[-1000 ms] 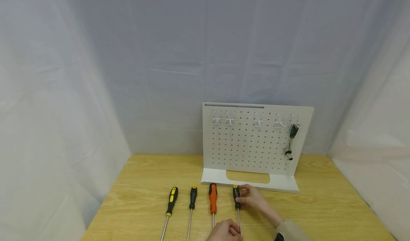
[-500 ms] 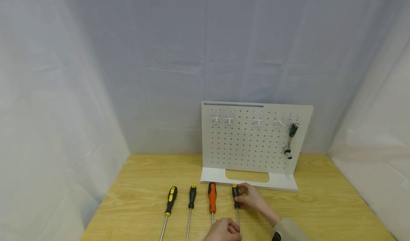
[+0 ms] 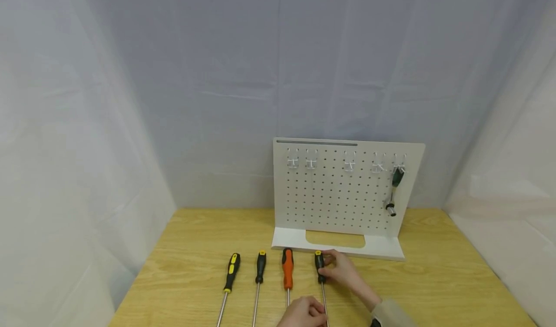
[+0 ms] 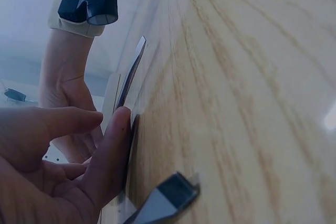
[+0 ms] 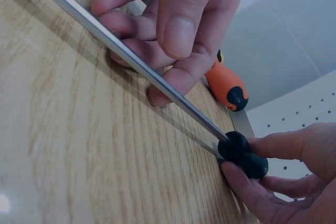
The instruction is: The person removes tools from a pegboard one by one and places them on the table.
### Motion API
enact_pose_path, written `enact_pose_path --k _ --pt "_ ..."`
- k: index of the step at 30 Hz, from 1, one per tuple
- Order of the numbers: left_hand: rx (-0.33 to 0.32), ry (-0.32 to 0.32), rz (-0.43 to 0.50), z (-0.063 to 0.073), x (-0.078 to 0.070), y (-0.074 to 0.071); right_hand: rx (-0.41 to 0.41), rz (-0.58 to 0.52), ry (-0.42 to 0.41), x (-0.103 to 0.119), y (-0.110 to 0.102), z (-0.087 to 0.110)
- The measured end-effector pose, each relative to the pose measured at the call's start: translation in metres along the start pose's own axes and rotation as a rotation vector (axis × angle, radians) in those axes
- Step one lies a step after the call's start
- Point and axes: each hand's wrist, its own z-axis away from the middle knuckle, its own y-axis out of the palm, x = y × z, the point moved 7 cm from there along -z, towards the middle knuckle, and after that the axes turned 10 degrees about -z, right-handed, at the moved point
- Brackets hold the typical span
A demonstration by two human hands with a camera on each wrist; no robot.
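Note:
In the head view, a black screwdriver with a yellow cap lies rightmost in a row of screwdrivers. My right hand pinches its handle from the right, thumb and fingers on either side of the black grip. Near its steel shaft is my left hand, fingers loosely bent, with a gap between thumb and index finger. Its fingertips are right at the shaft in the right wrist view. The flat blade tip sticks out beyond those fingers in the left wrist view.
An orange-and-black screwdriver, a black one and a black-and-yellow one lie leftward on the wooden table. Behind stands a white pegboard with several clear hooks; a green-handled tool hangs at its right.
The head view has shifted very slightly. Both hands and the black screwdriver have stayed practically where they were.

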Motion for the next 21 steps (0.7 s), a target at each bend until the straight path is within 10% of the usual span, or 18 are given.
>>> enact_pose_path --k 21 --pt "-0.009 0.008 0.005 0.0065 -0.0031 -0.0009 -0.014 -0.006 0.009 -0.0024 0.0001 0.0013"
